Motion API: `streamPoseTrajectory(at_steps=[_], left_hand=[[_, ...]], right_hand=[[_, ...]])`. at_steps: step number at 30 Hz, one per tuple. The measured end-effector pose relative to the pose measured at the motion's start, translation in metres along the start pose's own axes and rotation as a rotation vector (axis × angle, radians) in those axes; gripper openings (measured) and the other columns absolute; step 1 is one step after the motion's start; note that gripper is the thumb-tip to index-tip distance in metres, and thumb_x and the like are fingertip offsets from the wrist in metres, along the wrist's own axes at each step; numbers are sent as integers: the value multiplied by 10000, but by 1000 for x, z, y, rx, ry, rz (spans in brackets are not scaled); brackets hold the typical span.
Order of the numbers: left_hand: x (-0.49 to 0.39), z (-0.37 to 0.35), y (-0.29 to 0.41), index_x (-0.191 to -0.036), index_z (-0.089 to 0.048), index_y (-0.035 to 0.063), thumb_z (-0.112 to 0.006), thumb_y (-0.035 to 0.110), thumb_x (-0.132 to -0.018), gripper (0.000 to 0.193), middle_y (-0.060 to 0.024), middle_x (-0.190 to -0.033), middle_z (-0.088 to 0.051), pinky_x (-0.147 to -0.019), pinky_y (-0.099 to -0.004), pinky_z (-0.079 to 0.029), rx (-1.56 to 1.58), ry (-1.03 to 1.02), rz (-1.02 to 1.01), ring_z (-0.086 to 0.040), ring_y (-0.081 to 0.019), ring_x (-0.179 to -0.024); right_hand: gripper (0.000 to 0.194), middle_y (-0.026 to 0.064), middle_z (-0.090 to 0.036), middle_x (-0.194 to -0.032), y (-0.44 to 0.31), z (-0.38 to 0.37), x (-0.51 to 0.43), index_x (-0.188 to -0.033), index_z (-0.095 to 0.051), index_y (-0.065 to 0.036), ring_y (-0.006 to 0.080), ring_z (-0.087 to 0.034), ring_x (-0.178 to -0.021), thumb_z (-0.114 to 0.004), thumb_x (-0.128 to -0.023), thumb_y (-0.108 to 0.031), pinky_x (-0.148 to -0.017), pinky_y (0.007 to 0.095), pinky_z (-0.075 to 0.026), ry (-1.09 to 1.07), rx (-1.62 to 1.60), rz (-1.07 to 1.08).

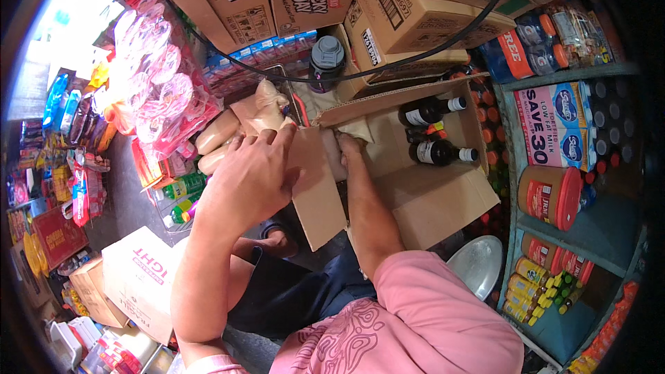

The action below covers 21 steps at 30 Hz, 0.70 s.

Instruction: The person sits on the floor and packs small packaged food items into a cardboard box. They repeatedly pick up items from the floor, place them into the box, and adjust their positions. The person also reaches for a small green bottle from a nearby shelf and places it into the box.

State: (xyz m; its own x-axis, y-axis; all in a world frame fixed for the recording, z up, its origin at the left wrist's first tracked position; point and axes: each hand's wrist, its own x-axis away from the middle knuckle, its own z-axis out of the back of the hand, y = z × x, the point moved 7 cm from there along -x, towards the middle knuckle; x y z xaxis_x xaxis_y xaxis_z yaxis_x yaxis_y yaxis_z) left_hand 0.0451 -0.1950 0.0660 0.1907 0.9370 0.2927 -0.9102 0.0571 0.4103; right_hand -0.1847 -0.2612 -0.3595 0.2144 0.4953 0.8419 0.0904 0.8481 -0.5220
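Note:
An open cardboard box [431, 187] lies before me, its near-left flap [318, 202] standing out. My right hand [349, 146] is inside the box's left end, its fingers closed on a clear plastic bag with pale contents [331, 150]. My left hand [254, 166] rests against the flap's edge, beside a knotted bag of pale granules [267, 101]; its grip is hidden. Two dark bottles with white caps, one [426, 111] above the other [439, 153], lie at the box's right end. A small packet [435, 128] sits between them. Another pale bag [358, 129] is behind my right hand.
Left of the box, a wire basket [158, 205] holds filled bags [218, 132] and green bottles [186, 185]. Stacked cartons [415, 21], a grey-lidded tumbler [327, 59] and a black cable [384, 68] are beyond. Shelves [566, 241] of goods line the right; a metal lid [477, 265] leans nearby.

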Motion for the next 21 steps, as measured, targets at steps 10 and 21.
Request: streamPoseTrajectory(at_steps=[10, 21], left_hand=[[4, 30, -6, -1294, -582, 22, -667, 291, -933, 458, -220, -1153, -685, -923, -495, -513, 18, 128, -16, -642, -415, -1091], [35, 98, -35, -1227, -646, 20, -701, 13, -875, 357, -152, -942, -730, -758, -391, -564, 364, 969, -182, -716, -290, -804]], right_hand=[[734, 282, -601, -1213, -54, 18, 37, -1398, -398, 60, 303, -623, -1069, -740, -833, -259, -971, 471, -504, 490, 249, 473], [226, 72, -683, -890, -136, -67, 396, -1062, -653, -40, 181, -662, -803, -660, -1006, -260, -724, 364, -551, -252, 335, 1354]])
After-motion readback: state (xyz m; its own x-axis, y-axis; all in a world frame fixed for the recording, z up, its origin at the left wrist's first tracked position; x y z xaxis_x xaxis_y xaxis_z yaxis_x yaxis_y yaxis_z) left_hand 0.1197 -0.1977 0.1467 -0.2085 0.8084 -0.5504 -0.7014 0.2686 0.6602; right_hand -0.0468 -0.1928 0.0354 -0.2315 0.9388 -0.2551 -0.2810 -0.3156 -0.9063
